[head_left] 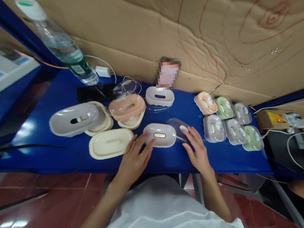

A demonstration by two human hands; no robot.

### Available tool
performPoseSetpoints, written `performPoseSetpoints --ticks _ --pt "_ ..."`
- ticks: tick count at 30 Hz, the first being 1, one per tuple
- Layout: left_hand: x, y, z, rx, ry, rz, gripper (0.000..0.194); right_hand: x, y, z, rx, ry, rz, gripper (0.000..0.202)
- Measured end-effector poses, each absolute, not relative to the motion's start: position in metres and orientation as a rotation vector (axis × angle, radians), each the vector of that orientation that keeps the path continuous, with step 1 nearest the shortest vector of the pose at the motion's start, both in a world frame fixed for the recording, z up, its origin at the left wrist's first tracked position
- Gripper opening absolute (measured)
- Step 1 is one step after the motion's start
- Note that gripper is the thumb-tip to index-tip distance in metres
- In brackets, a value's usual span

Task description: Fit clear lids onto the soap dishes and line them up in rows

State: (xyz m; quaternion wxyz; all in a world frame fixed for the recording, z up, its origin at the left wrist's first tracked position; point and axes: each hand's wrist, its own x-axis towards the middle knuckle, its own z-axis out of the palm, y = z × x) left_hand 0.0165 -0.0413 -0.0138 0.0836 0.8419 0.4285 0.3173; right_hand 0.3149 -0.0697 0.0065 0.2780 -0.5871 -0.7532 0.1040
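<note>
A pale grey oval shell (pixel 159 126) with a slot, showing a cream piece inside, sits on the blue table in front of me. My left hand (pixel 136 153) lies at its left end, fingers spread, thumb and index fingertip touching it. At the shell's right side is a tilted clear plastic cover (pixel 175 126) with a white round sticker. The fingers and thumb of my right hand (pixel 197 152) are at this cover's right end, gripping it. Just left of my left hand lies a cream oval tray (pixel 109 146), its right end partly behind the fingers.
Behind are a larger grey shell (pixel 61 121), a peach shell (pixel 127 107) on cream trays and another grey shell (pixel 161 100). Several covered boxes (pixel 214 127) stand grouped at right. A water bottle (pixel 65 50), dark phone (pixel 95 93) and pixelated phone (pixel 167 73) are along the cardboard wall.
</note>
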Motion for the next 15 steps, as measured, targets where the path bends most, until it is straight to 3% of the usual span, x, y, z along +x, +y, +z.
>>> performPoseSetpoints --ticks 5,15 --pt "0.021 -0.038 -0.02 2.387 1.274 1.04 0.065 0.282 -0.063 0.011 -1.367 -2.216 0.282 0.063" --pt "0.016 -0.03 -0.018 2.319 1.318 1.098 0.058 0.264 -0.05 0.012 -1.346 -2.299 0.329 0.057"
